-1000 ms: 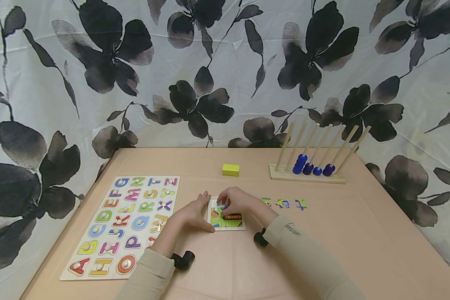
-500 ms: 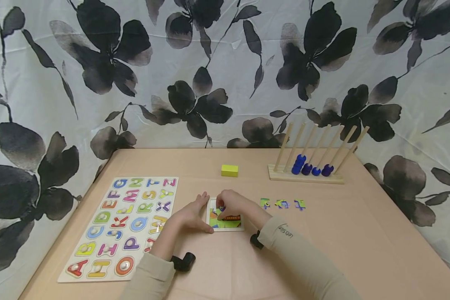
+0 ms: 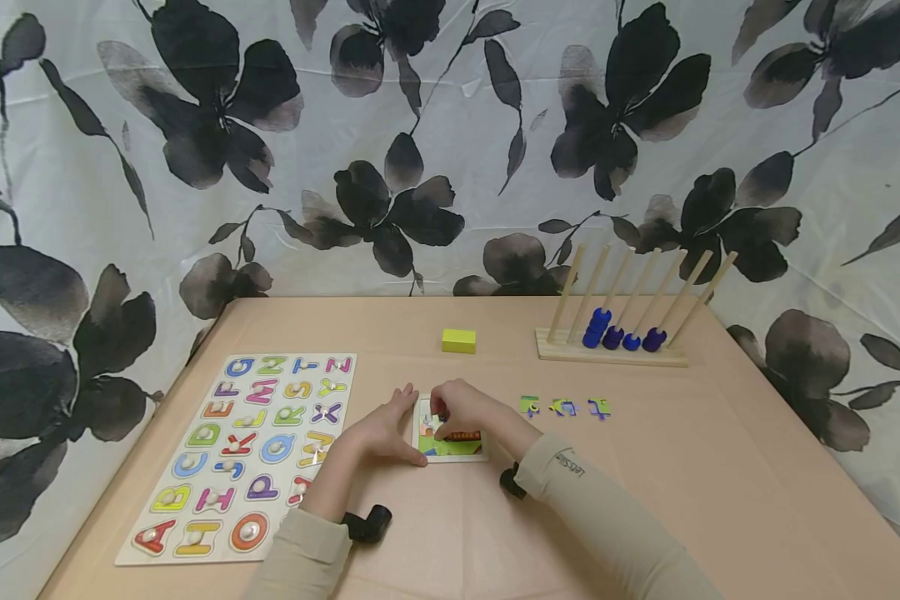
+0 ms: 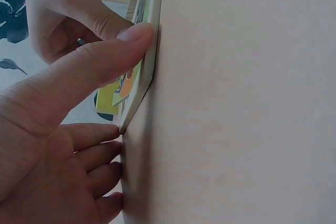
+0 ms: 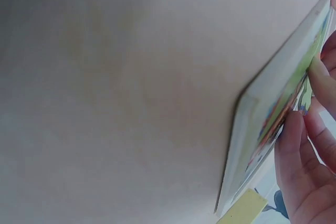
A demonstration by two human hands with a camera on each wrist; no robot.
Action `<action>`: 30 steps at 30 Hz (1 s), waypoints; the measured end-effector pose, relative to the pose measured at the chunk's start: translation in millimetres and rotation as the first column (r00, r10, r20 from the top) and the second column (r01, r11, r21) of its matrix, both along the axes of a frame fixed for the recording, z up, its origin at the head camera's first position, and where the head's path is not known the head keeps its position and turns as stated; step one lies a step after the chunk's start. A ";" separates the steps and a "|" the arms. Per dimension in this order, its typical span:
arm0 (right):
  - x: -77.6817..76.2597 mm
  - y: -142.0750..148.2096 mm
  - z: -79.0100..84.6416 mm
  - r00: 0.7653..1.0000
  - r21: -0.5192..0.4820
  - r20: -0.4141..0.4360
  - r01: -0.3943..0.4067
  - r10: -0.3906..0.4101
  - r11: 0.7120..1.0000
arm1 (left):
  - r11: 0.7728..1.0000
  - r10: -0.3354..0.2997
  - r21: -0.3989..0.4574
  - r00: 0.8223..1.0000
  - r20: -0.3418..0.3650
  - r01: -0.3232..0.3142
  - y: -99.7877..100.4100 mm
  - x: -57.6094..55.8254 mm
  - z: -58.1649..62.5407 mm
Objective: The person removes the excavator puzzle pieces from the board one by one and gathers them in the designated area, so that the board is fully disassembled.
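Note:
A small picture puzzle board (image 3: pixel 457 459) with a pale rim lies flat in the middle of the table. My left hand (image 3: pixel 378 433) rests at its left side, the thumb pressing on the near edge and the fingers stretched along the corner. My right hand (image 3: pixel 465 404) is over the board. In the right wrist view, its thumb and fingertips pinch a small green-and-blue puzzle piece (image 5: pixel 304 98), right at the picture's surface. The hand hides part of the picture in the head view. Several loose puzzle pieces (image 3: pixel 563 407) lie in a row to the right.
A large alphabet board (image 3: pixel 131 558) with knobbed letters lies at the left, partly under the left forearm. A yellow block (image 3: pixel 459 341) sits behind the puzzle. At the back right stands a wooden peg stand (image 3: pixel 611 356) with blue beads. A floral cloth (image 3: pixel 495 125) hangs behind the table.
My right hand has shifted slightly left over the board, its fingertips still at the picture. The left hand has stayed at the board's corner; the camera view has shifted a little.

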State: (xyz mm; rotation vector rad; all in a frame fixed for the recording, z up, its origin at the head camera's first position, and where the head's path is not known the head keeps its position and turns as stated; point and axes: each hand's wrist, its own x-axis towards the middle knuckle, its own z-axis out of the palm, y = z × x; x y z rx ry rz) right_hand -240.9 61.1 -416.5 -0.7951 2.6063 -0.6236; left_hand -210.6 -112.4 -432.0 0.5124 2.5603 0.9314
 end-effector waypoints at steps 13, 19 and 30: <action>1.6 2.4 0.9 1.000 -0.069 0.007 -0.016 0.017 0.998 | 1.000 0.005 0.011 1.000 0.003 -0.005 0.3 0.0 0.4; 0.3 1.4 0.4 0.999 -0.099 -0.013 -0.033 0.032 0.995 | 1.000 0.018 0.007 1.000 0.010 -0.018 0.4 -1.6 0.7; 2.1 3.8 1.7 1.000 -0.106 0.004 -0.011 0.011 0.994 | 1.000 0.010 -0.006 1.000 0.008 -0.010 0.0 -1.2 -0.4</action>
